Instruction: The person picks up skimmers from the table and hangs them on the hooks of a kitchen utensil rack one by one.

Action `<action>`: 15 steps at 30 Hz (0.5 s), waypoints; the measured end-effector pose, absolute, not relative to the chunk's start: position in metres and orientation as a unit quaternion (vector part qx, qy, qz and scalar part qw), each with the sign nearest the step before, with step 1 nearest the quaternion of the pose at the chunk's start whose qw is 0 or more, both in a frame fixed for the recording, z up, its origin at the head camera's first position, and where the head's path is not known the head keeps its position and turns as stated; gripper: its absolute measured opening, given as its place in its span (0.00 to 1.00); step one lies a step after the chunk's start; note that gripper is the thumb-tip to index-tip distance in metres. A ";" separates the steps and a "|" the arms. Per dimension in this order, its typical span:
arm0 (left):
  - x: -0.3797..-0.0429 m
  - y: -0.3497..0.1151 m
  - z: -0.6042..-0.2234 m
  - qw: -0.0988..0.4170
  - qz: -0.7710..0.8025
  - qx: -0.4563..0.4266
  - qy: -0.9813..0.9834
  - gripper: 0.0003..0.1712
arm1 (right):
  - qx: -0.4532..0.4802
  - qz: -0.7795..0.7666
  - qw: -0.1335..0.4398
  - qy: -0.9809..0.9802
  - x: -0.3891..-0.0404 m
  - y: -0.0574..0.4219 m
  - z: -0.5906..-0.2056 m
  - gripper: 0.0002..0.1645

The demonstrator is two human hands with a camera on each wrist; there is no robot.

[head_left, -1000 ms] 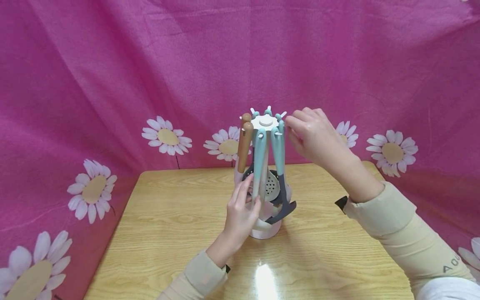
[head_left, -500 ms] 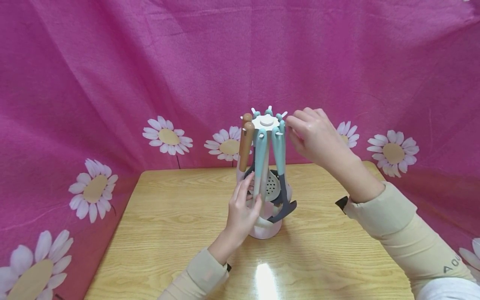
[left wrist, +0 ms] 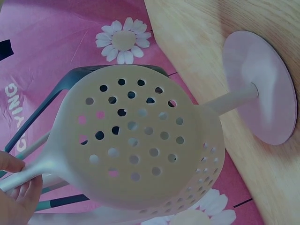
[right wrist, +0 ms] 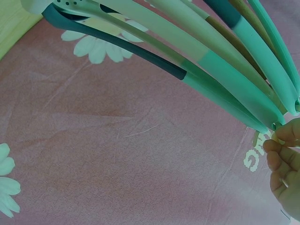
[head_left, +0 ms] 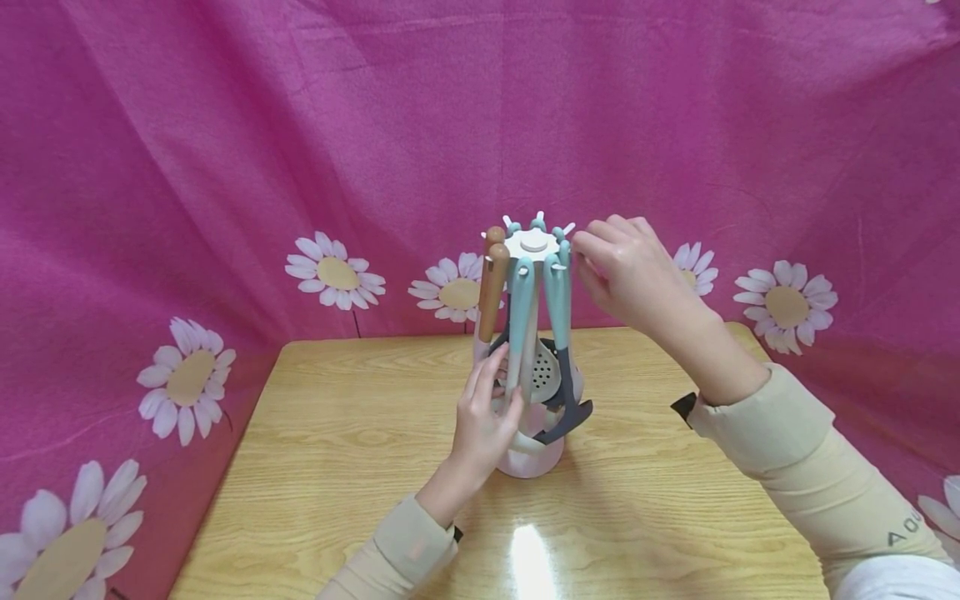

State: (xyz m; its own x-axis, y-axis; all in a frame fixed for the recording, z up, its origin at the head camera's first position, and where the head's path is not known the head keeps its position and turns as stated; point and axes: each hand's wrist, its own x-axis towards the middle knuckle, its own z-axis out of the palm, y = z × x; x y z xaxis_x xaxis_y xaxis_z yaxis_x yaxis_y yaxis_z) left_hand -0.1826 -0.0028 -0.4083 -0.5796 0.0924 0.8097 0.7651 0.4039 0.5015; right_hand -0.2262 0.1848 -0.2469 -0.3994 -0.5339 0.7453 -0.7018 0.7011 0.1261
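Note:
A white rotating utensil rack stands on the table, hung with several mint- and brown-handled kitchen utensils. With thumb and fingers my left hand holds the pale shaft of the front mint-handled skimmer. Its round, beige perforated head fills much of the left wrist view. My right hand is at the rack's upper right, fingers curled in. In the right wrist view its fingertips pinch a pale hook end beside the mint handles; the fingers partly cover that hook.
The rack's round pale base rests on the wood-grain table. A dark utensil head juts out low on the right side. Brown handles hang at the left. A magenta daisy-print cloth surrounds the table's back and sides.

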 end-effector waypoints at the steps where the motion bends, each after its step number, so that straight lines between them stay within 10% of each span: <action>1: -0.183 -0.003 -0.408 0.364 -0.464 -0.285 -0.756 0.33 | 0.373 0.104 0.402 -0.830 -0.226 0.185 -0.247 0.04; 15: -0.212 -0.048 -0.354 0.472 -0.410 -0.301 -0.720 0.16 | 0.365 0.111 0.376 -0.844 -0.226 0.193 -0.245 0.07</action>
State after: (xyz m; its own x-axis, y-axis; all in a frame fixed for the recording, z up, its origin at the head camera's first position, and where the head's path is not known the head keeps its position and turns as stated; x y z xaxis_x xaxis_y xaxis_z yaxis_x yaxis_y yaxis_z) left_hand -0.2124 -0.0475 -0.3536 -0.3735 0.0470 0.9264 0.8209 0.4819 0.3064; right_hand -0.2261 0.1934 -0.2449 -0.4501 -0.5340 0.7157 -0.7002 0.7084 0.0882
